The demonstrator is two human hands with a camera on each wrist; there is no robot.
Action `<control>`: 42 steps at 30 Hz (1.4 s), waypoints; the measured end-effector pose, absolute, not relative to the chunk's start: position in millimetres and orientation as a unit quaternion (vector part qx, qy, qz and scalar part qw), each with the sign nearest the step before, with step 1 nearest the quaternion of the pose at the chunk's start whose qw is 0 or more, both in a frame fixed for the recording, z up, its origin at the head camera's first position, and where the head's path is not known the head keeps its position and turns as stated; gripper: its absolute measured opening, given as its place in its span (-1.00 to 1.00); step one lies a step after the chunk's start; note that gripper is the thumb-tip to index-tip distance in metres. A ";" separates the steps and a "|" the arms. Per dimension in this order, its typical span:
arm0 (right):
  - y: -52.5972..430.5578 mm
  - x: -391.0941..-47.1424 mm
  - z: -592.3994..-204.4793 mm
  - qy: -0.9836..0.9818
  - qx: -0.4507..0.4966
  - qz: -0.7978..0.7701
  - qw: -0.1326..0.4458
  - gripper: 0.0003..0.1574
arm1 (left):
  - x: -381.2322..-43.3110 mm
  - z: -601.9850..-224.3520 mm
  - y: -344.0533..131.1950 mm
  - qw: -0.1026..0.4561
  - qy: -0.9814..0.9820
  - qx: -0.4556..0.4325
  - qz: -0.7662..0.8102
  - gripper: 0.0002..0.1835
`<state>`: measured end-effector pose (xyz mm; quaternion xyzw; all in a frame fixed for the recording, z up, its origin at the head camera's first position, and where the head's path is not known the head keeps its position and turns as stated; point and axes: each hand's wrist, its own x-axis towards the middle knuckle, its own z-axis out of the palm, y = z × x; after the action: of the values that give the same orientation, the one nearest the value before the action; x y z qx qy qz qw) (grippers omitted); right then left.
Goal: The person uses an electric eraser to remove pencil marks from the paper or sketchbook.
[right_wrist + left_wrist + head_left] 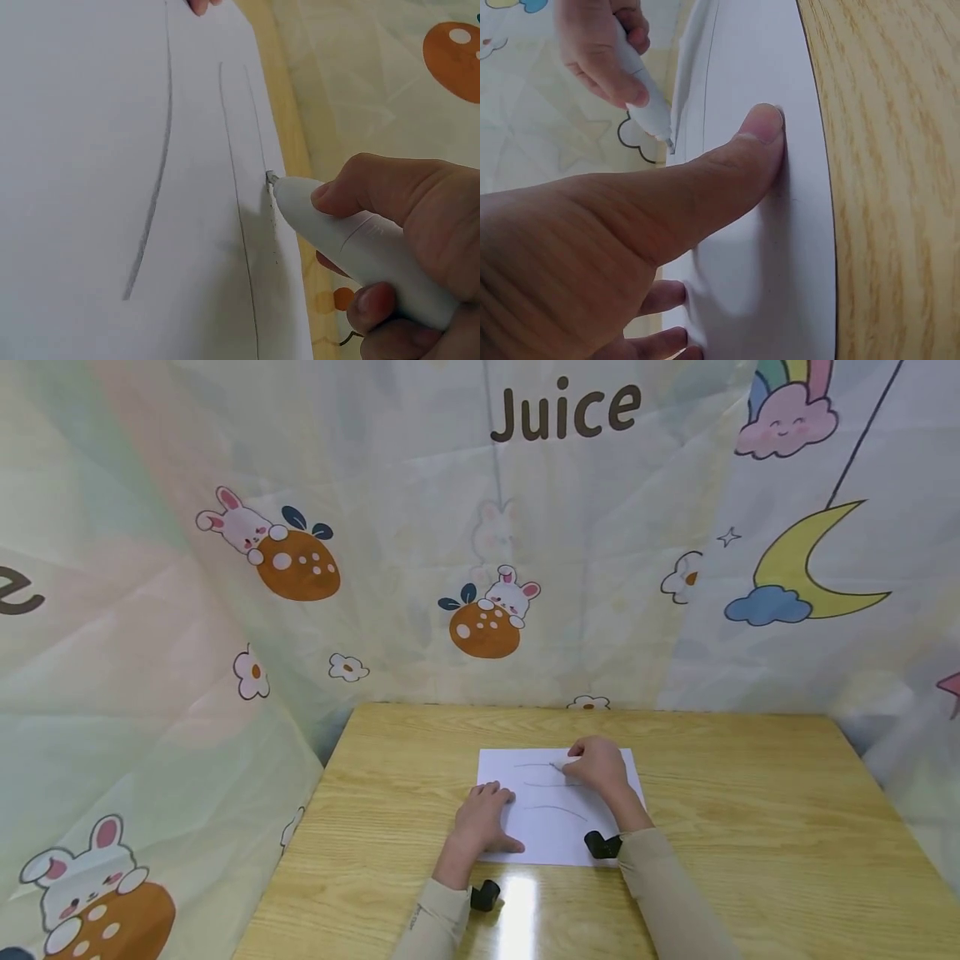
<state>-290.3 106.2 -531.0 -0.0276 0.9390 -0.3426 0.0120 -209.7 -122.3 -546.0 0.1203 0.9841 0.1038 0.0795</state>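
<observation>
A white sheet of paper [551, 843] lies on the wooden table, with several drawn grey lines across it. My right hand [602, 767] grips a thick white electric eraser [352, 232]. Its small grey tip touches the line nearest the sheet's far edge. Dark crumbs [274, 225] trail from the tip along that line's course. The middle line [232, 172] and the thicker curved line [161, 165] look unbroken in the right wrist view. My left hand [483, 818] rests on the sheet's left side, fingers spread and thumb extended on the paper.
The wooden table [750, 827] extends on both sides of the sheet. A patterned cloth [405, 527] with rabbits hangs behind and to the sides of it. Black wrist-worn pieces [602, 845] sit by both cuffs.
</observation>
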 end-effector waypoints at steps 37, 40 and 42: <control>106.5 -283.4 -537.8 0.938 -0.017 -0.347 0.009 -0.76 | -207.9 -546.0 -121.0 0.070 0.982 0.142 0.105 -0.11; 104.8 -285.3 -536.6 0.937 -0.020 -0.348 0.007 -0.75 | -208.9 -545.3 -121.1 0.071 0.982 0.142 0.103 -0.11; 104.0 -285.6 -536.2 0.939 -0.022 -0.344 0.009 -0.76 | -209.1 -545.5 -121.1 0.072 0.982 0.140 0.104 -0.10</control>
<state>-285.6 104.0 -536.2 -0.0222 0.9388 -0.3437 0.0092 -209.1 -121.1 -545.5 0.1405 0.9819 0.1041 0.0720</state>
